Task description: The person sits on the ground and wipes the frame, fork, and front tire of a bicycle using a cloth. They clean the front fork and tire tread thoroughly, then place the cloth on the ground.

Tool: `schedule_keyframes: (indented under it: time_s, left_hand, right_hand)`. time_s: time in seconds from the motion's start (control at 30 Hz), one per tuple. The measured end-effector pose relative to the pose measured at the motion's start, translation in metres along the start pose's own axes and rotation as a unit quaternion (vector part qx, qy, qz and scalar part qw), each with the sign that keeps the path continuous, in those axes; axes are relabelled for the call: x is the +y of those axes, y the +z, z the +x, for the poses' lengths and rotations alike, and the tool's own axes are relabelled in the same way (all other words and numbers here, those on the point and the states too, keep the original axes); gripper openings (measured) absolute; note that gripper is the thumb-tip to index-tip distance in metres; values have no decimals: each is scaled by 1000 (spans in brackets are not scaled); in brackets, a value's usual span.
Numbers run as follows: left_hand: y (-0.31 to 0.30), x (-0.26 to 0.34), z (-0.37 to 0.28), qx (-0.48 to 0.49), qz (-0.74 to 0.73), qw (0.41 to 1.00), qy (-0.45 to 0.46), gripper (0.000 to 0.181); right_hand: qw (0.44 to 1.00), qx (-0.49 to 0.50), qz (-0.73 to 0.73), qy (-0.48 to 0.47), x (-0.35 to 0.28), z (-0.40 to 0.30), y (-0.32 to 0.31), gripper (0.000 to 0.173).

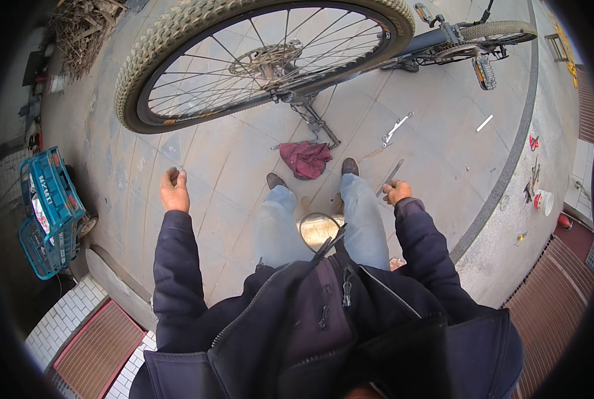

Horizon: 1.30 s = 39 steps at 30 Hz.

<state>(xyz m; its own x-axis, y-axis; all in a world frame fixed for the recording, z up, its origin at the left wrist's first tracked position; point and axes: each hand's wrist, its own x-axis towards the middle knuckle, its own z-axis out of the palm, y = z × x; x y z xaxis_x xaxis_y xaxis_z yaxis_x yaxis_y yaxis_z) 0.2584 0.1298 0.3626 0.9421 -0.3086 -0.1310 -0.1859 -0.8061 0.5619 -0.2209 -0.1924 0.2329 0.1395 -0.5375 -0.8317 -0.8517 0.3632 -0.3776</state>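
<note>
My left hand [175, 190] hangs over the paving at the left, fingers loosely curled and thumb apart, with nothing visible in it. My right hand [398, 191], beside my right knee, pinches a thin flat metal strip [393, 171] that slants up to the right. Before me stands an upside-down bicycle; its knobby-tyred wheel [142, 70] with a disc rotor [247, 60] is nearest. Its handlebar [329, 134] rests low by a dark red cloth [305, 160] near my shoes. A ring spanner [398, 128] lies on the paving beyond my right hand.
A white stick [484, 123] lies at the right. On the raised ledge are a red-handled tool [533, 143], some dark tools [531, 184] and a white tub [544, 202]. A blue cart [55, 214] stands left; a pile of sticks [85, 35] lies behind.
</note>
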Motion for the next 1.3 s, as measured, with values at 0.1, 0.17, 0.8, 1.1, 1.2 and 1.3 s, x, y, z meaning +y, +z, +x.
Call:
schedule_keyframes:
  time_s: [0.1,0.17,0.8,1.1,1.2,1.3]
  left_hand:
    - [-55,49,44,91,4,994,56,50]
    - [-70,93,58,119,-17,985,128,65]
    - [-37,68,111,74,-128,976,158,45]
    - [-88,200,72,100,25,924,369,49]
    - [-103,231,70,99,66,885,450,55]
    - [-109,201,81,82,75,904,413,60]
  right_hand:
    - [1000,-12,-4,-18,-12,-3,3,27]
    - [1000,-21,-4,-13,-12,-2,4,26]
    - [998,2,33,61,34,-46,17,23]
    - [998,-19,2,66,29,-51,29,26]
    - [998,-21,1,57,23,-54,29,26]
    - [998,-21,4,51,14,-59,23,26]
